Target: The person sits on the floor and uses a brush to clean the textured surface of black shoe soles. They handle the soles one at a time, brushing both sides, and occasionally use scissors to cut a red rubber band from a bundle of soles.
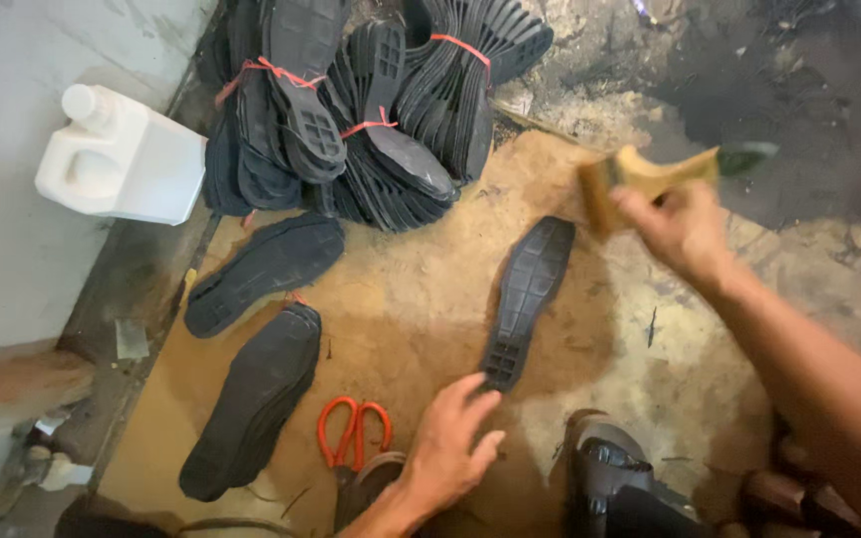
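A black rubber shoe sole lies tread-up on the sandy brown surface. My left hand rests at its near heel end, fingers spread, fingertips touching or almost touching it. My right hand grips a wooden-handled brush, blurred by motion, just right of the sole's far toe end. Two piles of soles lie to the left: one farther, one nearer.
Bundles of black soles tied with red string are heaped at the back. A white plastic jug stands at the left. Orange-handled scissors lie beside my left hand. A dark container sits at the bottom right.
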Demonstrator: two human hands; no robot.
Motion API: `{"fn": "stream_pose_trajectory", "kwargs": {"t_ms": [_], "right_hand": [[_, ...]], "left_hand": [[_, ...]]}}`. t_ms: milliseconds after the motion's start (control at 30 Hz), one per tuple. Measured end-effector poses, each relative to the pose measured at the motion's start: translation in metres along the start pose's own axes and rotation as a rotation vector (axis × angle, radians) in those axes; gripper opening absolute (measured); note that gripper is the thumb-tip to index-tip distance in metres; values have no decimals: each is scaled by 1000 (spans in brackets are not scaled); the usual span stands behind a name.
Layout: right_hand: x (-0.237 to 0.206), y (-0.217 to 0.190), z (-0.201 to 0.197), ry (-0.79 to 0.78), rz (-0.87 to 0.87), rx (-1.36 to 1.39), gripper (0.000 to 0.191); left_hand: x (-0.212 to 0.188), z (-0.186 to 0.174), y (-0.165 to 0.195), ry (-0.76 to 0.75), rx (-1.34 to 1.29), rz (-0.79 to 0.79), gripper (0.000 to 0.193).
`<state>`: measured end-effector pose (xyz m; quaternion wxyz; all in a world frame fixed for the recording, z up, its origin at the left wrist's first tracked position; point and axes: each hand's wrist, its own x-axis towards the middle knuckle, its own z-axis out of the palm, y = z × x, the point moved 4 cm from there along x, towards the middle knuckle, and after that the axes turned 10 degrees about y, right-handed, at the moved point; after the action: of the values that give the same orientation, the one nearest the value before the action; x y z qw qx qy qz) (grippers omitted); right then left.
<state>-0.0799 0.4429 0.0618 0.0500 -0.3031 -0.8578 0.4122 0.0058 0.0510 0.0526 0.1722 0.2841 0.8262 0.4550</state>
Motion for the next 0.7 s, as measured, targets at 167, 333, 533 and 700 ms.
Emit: {"fn": "stream_pose_trajectory", "kwargs": {"t_ms": [167,333,533,700], "right_hand": [[-105,2,57,-336,-203,22,42],[-182,5,84,-477,-236,-217,43],[-181,12,68,-464,172,1,33],[-200,-3,81,-585,14,122,35]], "left_hand": [[-13,36,-28,76,-1098,-895,74],[-12,41,-29,163,-1408,-920,83],[-4,39,-33,140,-1402,-854,79],[0,39,-38,130,-1430,-786,77]]}}
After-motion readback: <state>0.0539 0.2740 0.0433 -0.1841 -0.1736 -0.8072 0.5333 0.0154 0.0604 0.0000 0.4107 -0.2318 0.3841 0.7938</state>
